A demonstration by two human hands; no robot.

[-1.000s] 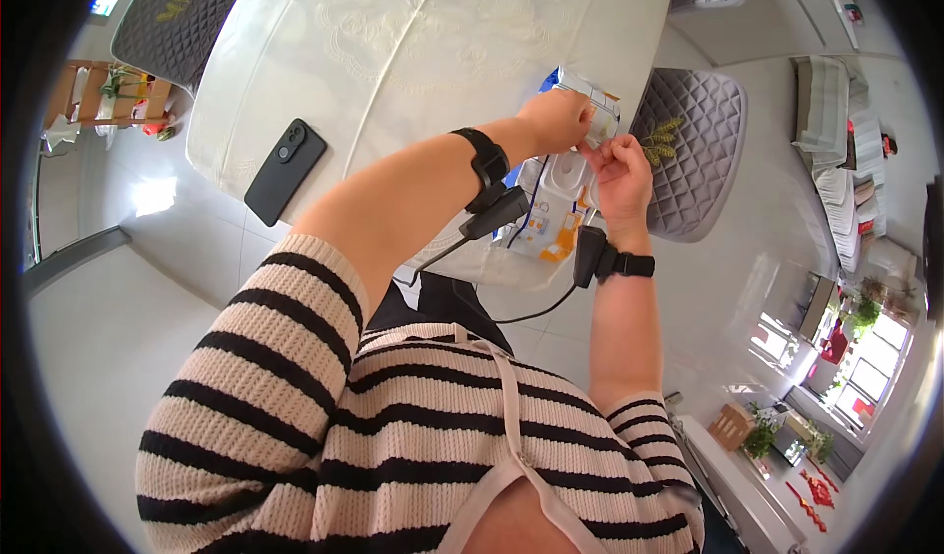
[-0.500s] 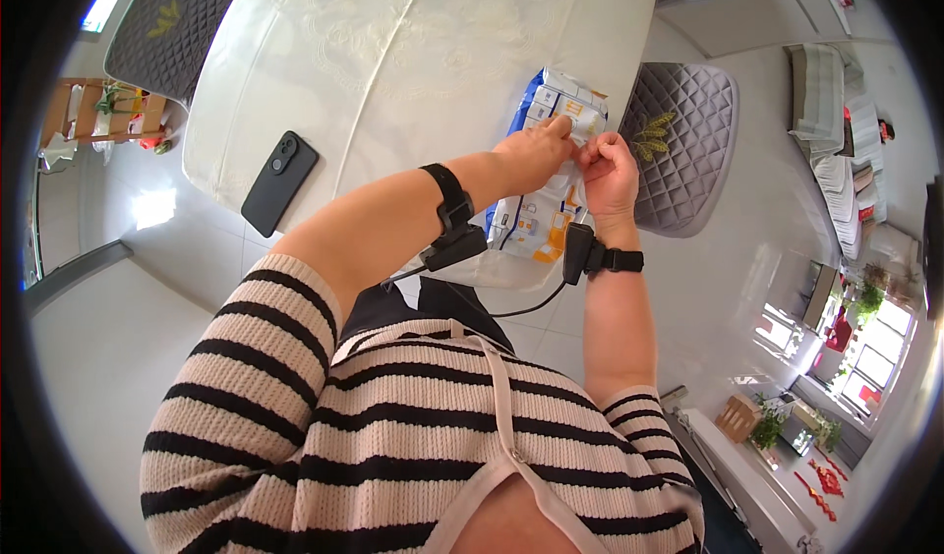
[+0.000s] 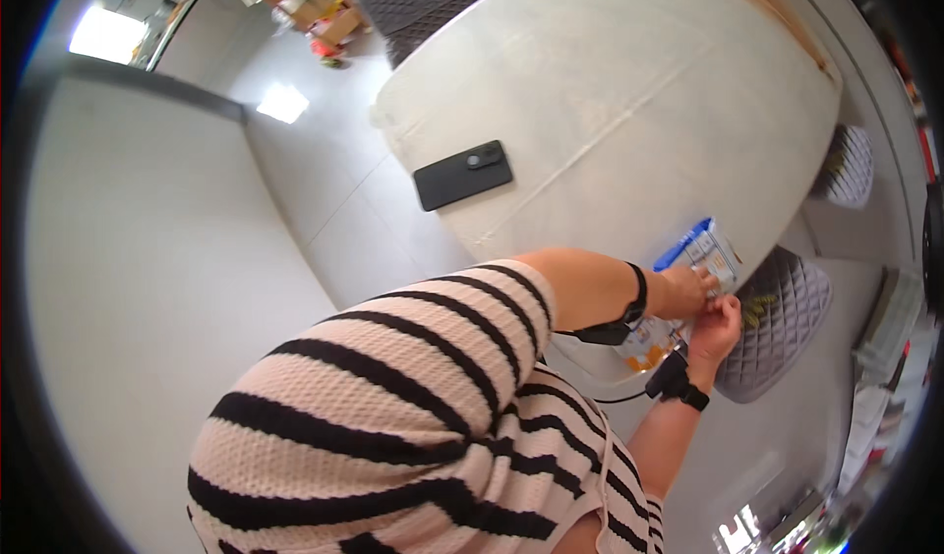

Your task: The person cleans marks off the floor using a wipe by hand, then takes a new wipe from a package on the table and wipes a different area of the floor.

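Observation:
A soft plastic packet, white with a blue side and orange and grey print, lies near the table's right edge. My left hand reaches over its middle, fingers bent down and closed on its upper face. Right beside it, my right hand is curled, with thumb and fingers pinched together at the packet's right side. The fingertips of both hands nearly meet. What the right fingers pinch is hidden. My hands and wrists cover the middle of the packet. Each wrist wears a black strap with a small black device.
A black phone lies on the cream-covered table, left of the packet. A grey quilted chair stands close to the table's right side. Another dark quilted chair is at the far left. A thin black cable hangs near my wrists.
My view has swung left and tilted, so the table, phone, packet and hands appear shifted and turned. Both hands stay close together on the packet, with little visible change in their hold.

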